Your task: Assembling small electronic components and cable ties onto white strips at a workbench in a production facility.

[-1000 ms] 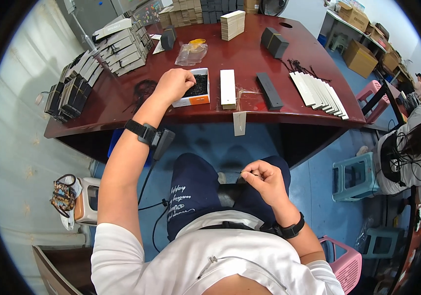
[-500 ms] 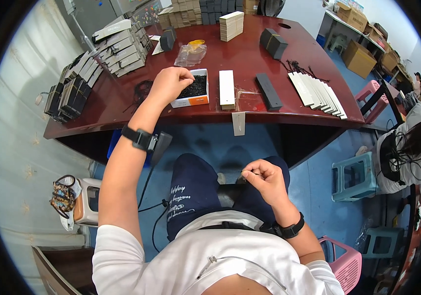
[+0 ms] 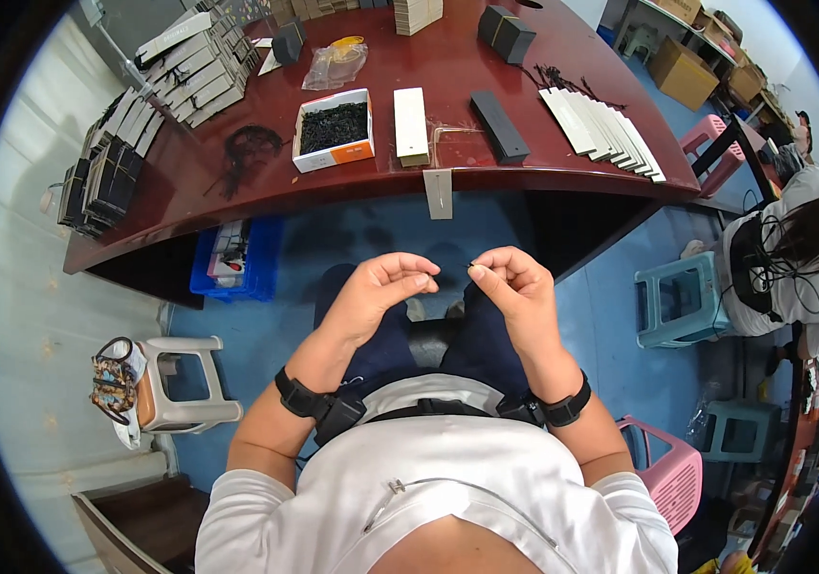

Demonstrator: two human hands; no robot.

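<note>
Above my lap my two hands face each other, a short gap between their fingertips. My left hand (image 3: 385, 295) is closed, thumb and fingers nearly meeting; whatever it may hold is too small to make out. A tiny dark piece shows at the pinched fingertips of my right hand (image 3: 516, 287). Past them, near the table's front edge, stands an open white and orange box (image 3: 353, 153) full of small black pieces. Beside it lie a pale stack of cards (image 3: 410, 126) and a dark grey one (image 3: 499, 127). A single pale tag (image 3: 438, 194) hangs over the table edge.
Fanned pale tags (image 3: 600, 134) with black cords lie at the right of the red-brown table (image 3: 266, 204). Bundled stacks (image 3: 201, 72) and loose black cords (image 3: 247, 153) fill the left. Stools stand both sides; another person (image 3: 782, 263) sits at the right.
My left hand has come back from the box to above my lap, opposite my right hand. My right hand has risen slightly. The view has tilted down, showing a blue bin under the table.
</note>
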